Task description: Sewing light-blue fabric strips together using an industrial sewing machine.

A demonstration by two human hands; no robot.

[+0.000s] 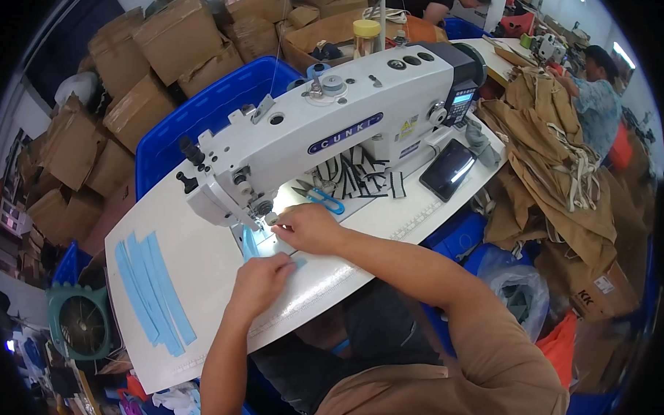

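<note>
A light-blue fabric strip [249,244] lies on the worktop [216,277] beneath the head of the white sewing machine [380,99]. The left hand [262,280] curls its fingers beside it; the right hand [309,227] bends its fingers near the needle area. I cannot tell whether either pinches anything. Blue-handled scissors [326,201] lie behind the right hand.
</note>
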